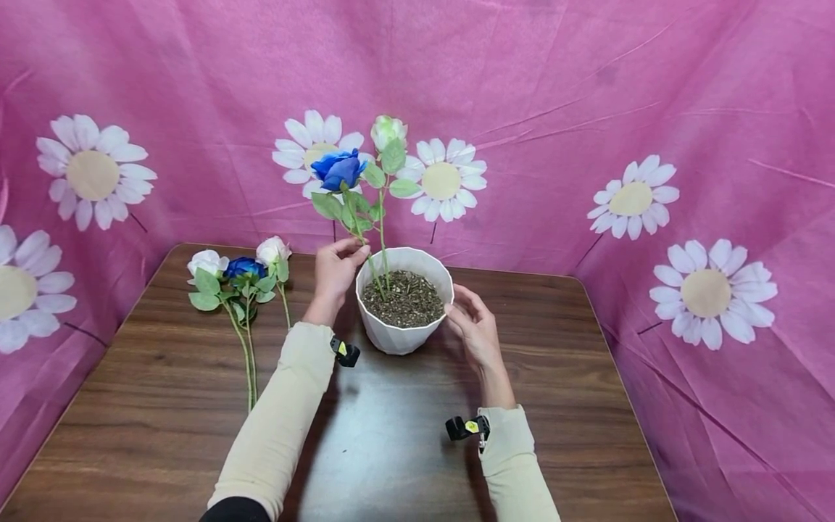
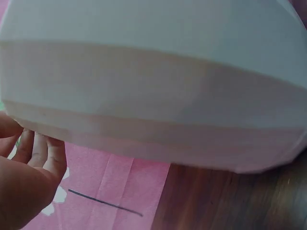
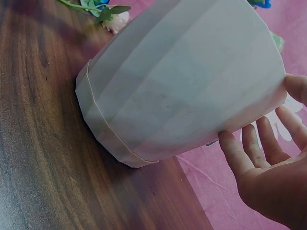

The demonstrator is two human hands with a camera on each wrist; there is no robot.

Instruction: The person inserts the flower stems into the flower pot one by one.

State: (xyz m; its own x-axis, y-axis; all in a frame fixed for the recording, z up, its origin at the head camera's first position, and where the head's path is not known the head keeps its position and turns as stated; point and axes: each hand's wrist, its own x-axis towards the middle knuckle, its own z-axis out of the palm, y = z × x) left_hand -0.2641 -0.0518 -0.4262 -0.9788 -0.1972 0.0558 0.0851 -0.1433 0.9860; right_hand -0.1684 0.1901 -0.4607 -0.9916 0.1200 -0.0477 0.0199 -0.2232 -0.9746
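Observation:
A white faceted flowerpot (image 1: 404,339) filled with dark, grainy soil (image 1: 411,301) stands on the table. From its left part rise a blue rose (image 1: 339,170) and a pale green-white rose (image 1: 388,130), both on leafy green stems. My left hand (image 1: 335,272) pinches the blue rose's stem just above the pot's rim; in the left wrist view the pot wall hides part of that hand (image 2: 33,172). On the other side, my right hand (image 1: 478,330) rests its thumb and fairly straight fingertips against the pot, near the rim, as the right wrist view shows.
To the left on the brown wooden table (image 1: 554,377) lie a white rose (image 1: 207,262), another blue rose (image 1: 244,268) and a pale pink rose (image 1: 274,251), stems toward the front. A pink cloth (image 1: 522,65) with printed daisies hangs behind and at both sides.

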